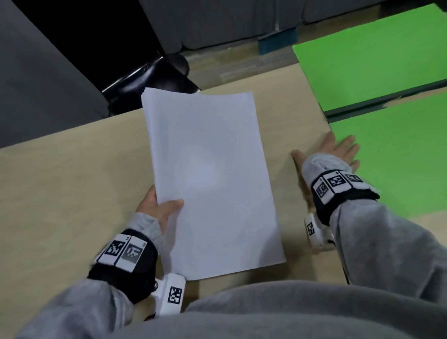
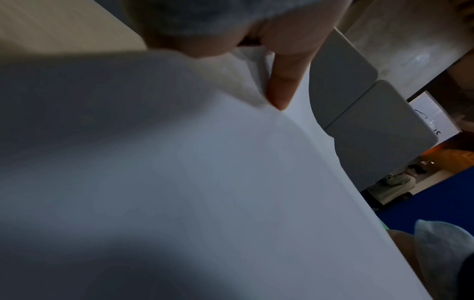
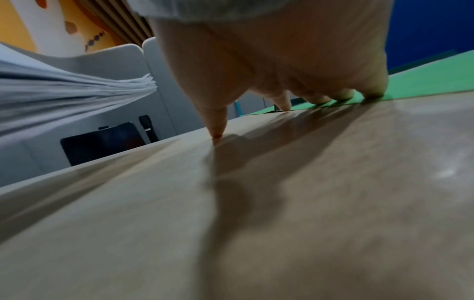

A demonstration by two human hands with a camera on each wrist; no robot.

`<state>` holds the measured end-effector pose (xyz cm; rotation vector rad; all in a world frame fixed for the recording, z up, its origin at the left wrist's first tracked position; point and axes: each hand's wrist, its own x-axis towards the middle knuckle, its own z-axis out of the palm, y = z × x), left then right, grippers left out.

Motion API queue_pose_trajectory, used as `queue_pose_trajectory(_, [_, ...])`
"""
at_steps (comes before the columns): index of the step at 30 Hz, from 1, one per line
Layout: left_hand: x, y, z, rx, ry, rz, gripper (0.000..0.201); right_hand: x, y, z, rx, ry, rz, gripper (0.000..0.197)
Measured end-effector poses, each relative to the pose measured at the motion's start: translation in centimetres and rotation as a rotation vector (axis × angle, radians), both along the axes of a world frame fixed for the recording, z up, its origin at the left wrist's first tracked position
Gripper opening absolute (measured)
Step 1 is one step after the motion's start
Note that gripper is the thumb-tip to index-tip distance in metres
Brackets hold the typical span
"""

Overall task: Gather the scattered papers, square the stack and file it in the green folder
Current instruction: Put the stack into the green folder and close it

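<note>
A stack of white papers [image 1: 212,180] is held up off the wooden table [image 1: 59,186], gripped at its left edge by my left hand [image 1: 161,208], thumb on top. From below, in the left wrist view, a finger [image 2: 282,89] presses the underside of the papers [image 2: 205,182]. The green folder [image 1: 407,161] lies wide open at the right. My right hand [image 1: 335,153] lies flat with straight fingers on the folder's near left edge, thumb on the table. In the right wrist view the fingertips [image 3: 320,99] touch the folder [image 3: 423,81], and the paper stack [image 3: 77,91] hangs at the left.
The folder's far leaf [image 1: 383,55] reaches past the table's back edge. Grey upholstered seats [image 1: 219,13] and a black chair base [image 1: 152,76] stand beyond the table. My grey sweater [image 1: 254,320] fills the near edge.
</note>
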<state>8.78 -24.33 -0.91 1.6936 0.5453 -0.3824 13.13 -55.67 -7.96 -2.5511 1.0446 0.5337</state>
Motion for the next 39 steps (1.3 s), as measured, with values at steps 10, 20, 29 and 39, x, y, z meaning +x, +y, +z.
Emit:
queue_pose_trajectory(10, [0.6,4.7,0.6,0.070,-0.087,0.077,0.051,-2.1,8.2,3.5,0.316,-0.028,0.251,0.063])
queue_pose_trajectory(20, [-2.2,15.8,1.4,0.173,-0.134,0.194,0.031,-5.1,12.9,2.5,0.054,0.218,0.359,0.096])
queue_pose_trajectory(29, [-5.3,26.3,2.6,0.101,-0.163,0.367,0.021,-5.6,27.3,3.9,0.134,0.290,0.976,0.080])
queue_pose_trajectory(39, [-8.1,34.9,1.9,0.028,-0.188,0.481,0.025,-5.5,37.2,7.7,0.545,0.089,0.810,0.057])
